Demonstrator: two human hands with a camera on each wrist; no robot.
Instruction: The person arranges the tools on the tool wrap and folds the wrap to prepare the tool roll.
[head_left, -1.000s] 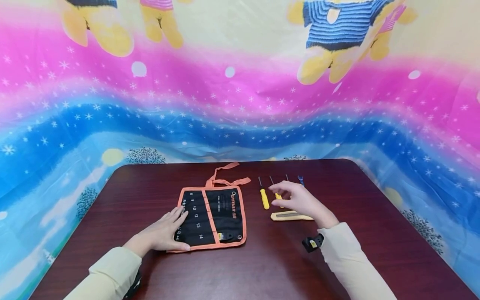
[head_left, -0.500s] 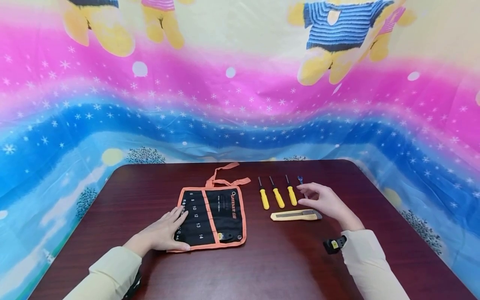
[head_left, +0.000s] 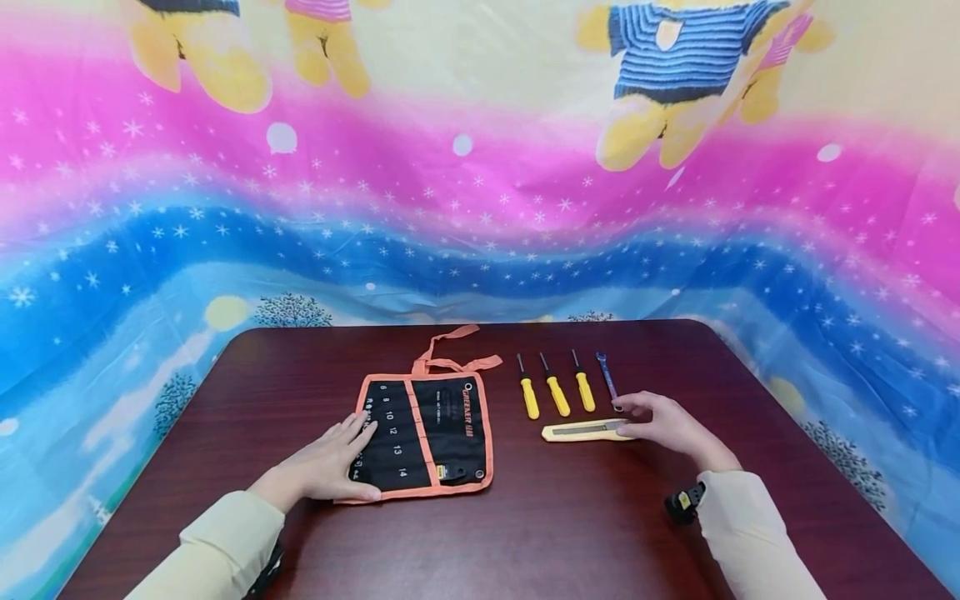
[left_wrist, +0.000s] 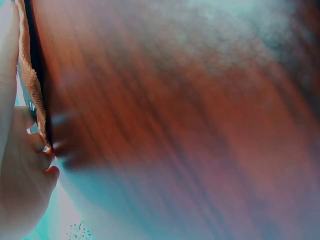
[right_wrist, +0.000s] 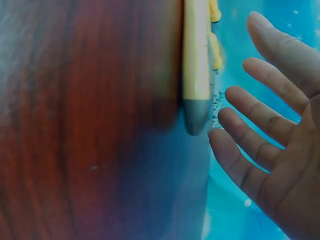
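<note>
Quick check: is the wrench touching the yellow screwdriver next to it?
Apart: the head view shows a strip of bare table between the wrench and the yellow screwdriver beside it.

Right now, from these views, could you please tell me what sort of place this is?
Probably an indoor tabletop workspace: a dark, wood-grained table, a snowflake-printed backdrop behind it, and a tool pouch lying on top.
</note>
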